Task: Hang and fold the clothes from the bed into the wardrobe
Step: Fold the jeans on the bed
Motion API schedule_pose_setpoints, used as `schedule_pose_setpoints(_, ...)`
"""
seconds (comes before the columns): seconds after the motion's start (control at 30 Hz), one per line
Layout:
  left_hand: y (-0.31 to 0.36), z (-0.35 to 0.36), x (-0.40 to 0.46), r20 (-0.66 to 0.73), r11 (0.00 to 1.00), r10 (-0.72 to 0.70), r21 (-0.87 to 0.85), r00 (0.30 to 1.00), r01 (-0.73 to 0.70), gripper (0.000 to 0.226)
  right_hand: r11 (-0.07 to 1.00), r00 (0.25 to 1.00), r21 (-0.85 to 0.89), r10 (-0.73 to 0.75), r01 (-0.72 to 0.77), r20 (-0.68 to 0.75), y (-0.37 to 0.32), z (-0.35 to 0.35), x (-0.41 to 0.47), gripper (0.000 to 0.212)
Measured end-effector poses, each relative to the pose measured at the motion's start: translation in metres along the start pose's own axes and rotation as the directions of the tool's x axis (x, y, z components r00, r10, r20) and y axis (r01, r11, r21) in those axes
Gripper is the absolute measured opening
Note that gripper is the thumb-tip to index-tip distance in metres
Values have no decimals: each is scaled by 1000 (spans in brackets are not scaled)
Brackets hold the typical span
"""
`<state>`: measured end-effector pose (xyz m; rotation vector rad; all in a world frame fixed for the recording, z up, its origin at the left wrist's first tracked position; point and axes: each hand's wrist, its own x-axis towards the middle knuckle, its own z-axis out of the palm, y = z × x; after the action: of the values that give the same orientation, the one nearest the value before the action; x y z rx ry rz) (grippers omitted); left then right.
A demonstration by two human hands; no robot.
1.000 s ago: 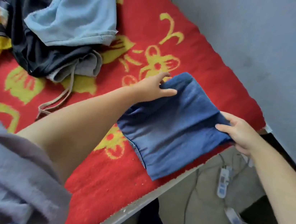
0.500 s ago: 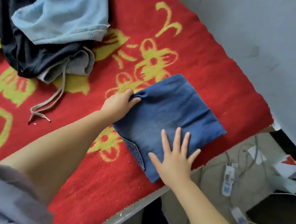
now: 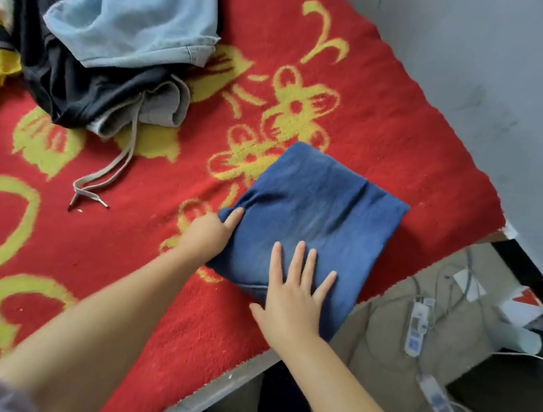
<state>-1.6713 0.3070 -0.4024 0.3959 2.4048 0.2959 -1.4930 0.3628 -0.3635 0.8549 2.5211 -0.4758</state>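
The folded dark blue denim garment [image 3: 316, 225] lies flat on the red and yellow blanket [image 3: 361, 114] near the bed's edge, its near corner reaching just over that edge above the floor. The right hand [image 3: 292, 298] rests on the garment's near part, palm down with fingers straight and slightly spread, pressing the layers flat. The left hand [image 3: 207, 235] grips the garment's left edge, its thumb lying on top of the cloth and the other fingers tucked out of sight, seemingly beneath the fold. The step in hand looks like the closing of the fold: flattening the bundle and readying it for a lift. To do it well, the right palm should sweep outward toward the far corner so that trapped air and the soft crease across the middle are pressed out, while the left hand keeps the stacked edges lined up and does not drag them sideways. Denim is stiff and heavy, so the layers will likely hold their shape if supported from below when lifted; a one-sided lift risks the fold opening. Further up the bed the pile waits: a light blue denim piece [image 3: 140, 8] on top of a black garment [image 3: 66, 75] and a grey one with a drawstring [image 3: 109, 170]. The wardrobe is not in view.
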Motion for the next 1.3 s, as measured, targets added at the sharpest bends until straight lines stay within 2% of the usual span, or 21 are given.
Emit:
schedule_pose_setpoints(0.07,-19,16,-33,20,984,-114,-137,993,115,50,997,999,-68,-45,43,-24,19,10,-9,111)
schedule_pose_setpoints(0.1,-26,21,-48,-27,979,-141,-149,990,136,48,991,996,-116,-77,72,-40,29,14,-15,113)
schedule_pose_setpoints(0.13,-31,27,-60,-146,994,-87,-72,985,77,46,984,994,-154,-93,84,-49,39,18,-21,115)
schedule_pose_setpoints(0.17,-31,30,-70,-298,995,75,78,951,-54,49,984,994,-167,-82,69,-72,48,21,-25,115)
schedule_pose_setpoints(0.2,-27,34,-77,-389,940,324,239,863,-245,55,983,993,-180,-62,43,-100,55,25,-29,115)
schedule_pose_setpoints(0.23,-21,38,-84,-373,802,588,384,718,-458,63,979,993,-205,-41,17,-111,60,28,-31,115)
schedule_pose_setpoints(0.27,-16,46,-91,-263,607,787,497,558,-621,71,974,992,-227,-33,5,-120,63,32,-32,113)
schedule_pose_setpoints(0.3,-14,54,-96,-127,435,886,560,446,-705,79,973,992,-232,-29,-1,-126,63,35,-31,109)
schedule_pose_setpoints(0.33,-15,62,-98,-8,330,912,608,410,-722,84,974,991,-227,-27,-4,-134,61,38,-30,102)
schedule_pose_setpoints(0.37,-18,69,-99,67,294,895,654,441,-697,88,973,990,-231,-16,-16,-138,57,41,-29,96)
schedule_pose_setpoints(0.43,-22,75,-94,94,306,842,729,532,-612,85,963,992,-267,9,-42,-123,48,48,-24,87)
schedule_pose_setpoints(0.53,-23,79,-79,24,319,864,746,502,-584,61,940,996,-337,16,-44,-86,36,54,-11,75)
schedule_pose_setpoints(0.67,-22,74,-71,32,288,877,765,480,-576,51,926,997,-377,-7,-21,-74,25,48,4,61)
schedule_pose_setpoints(0.77,-19,57,-71,50,271,884,754,465,-598,59,922,996,-384,-70,42,-58,32,37,4,61)
schedule_pose_setpoints(0.83,-10,45,-75,71,288,863,744,500,-603,61,944,996,-319,-91,88,5,36,15,1,61)
schedule_pose_setpoints(0.93,17,16,-87,136,355,760,732,636,-581,64,955,994,-274,-105,112,43,38,-33,-4,64)
schedule_pose_setpoints(1.03,49,-23,-94,180,420,679,701,712,-577,62,950,993,-290,-120,116,4,38,-91,-10,63)
schedule_pose_setpoints(1.17,80,-95,-115,53,547,675,634,736,-547,62,922,970,-341,-227,186,-85,23,-172,-13,64)
schedule_pose_setpoints(1.3,51,-153,-159,-105,688,574,599,812,-409,65,824,895,-438,-437,358,-90,-30,-219,-27,71)
